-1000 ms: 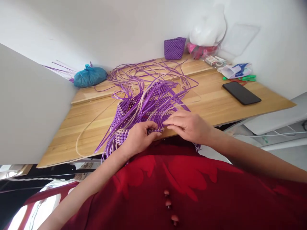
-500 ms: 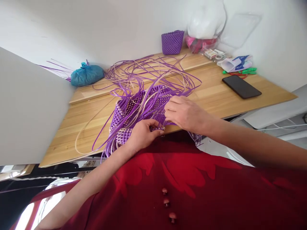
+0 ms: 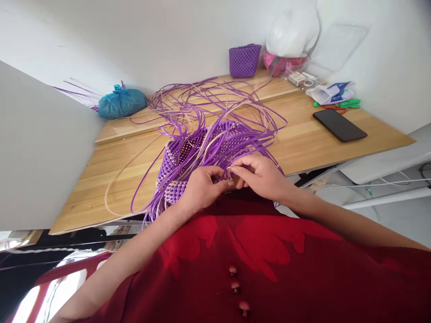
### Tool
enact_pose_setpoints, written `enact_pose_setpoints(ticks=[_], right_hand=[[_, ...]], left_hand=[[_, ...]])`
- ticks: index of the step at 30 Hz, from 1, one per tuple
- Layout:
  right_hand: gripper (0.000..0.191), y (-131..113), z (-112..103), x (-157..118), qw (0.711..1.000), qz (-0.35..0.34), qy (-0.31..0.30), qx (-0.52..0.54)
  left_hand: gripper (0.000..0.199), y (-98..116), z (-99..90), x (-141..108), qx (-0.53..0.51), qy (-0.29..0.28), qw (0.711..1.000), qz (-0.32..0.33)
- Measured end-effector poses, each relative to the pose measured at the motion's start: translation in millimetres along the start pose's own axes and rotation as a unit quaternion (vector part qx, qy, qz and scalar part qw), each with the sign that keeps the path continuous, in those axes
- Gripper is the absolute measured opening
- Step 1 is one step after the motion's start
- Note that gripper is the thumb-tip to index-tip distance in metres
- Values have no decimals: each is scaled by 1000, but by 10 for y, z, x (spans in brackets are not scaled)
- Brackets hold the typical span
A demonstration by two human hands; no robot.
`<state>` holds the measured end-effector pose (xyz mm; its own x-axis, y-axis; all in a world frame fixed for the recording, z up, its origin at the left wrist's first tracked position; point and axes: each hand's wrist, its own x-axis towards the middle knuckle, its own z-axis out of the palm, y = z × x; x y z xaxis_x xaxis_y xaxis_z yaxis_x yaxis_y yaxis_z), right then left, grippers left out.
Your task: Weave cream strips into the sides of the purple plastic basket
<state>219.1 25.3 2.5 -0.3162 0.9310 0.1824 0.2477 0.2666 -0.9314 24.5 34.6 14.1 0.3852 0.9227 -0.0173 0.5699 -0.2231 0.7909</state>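
A partly woven purple and cream basket lies at the table's front edge, with long loose plastic strips spilling over it and away toward the wall. My left hand pinches the basket's near rim between thumb and fingers. Close against it on the right, my right hand is closed, thumb and forefinger pinching a thin strip at the rim. The two fingertips almost meet there. My fingers hide the exact spot where the strip enters the weave.
On the wooden table lie a black phone and plastic packaging to the right. At the back stand a small purple woven basket, a stuffed white bag and a tied blue bag.
My right hand has moved down and left from the basket's right side to the near rim, beside my left hand. My left hand has stayed at the rim.
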Motion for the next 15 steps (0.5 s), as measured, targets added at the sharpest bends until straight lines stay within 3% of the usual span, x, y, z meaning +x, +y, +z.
enact_pose_setpoints(ticks=[3,7,10,13,15], right_hand=[[20,31,35,-92,967,-142,108,-184],[31,10,-1,-227,936,-182,111,-279],[39,-20,20,-311,960,-135,67,-236],[41,-30,124,-307,998,-15,16,-59],[40,-39,205,-241,995,77,-6,62]], left_hand=[[20,18,-2,-17,12,24,1000,7],[22,29,-17,-25,-27,41,999,-10],[23,18,-22,-19,-48,52,997,-21],[24,0,-14,-26,-54,50,997,-23],[25,-9,-11,-44,-45,41,998,-22]])
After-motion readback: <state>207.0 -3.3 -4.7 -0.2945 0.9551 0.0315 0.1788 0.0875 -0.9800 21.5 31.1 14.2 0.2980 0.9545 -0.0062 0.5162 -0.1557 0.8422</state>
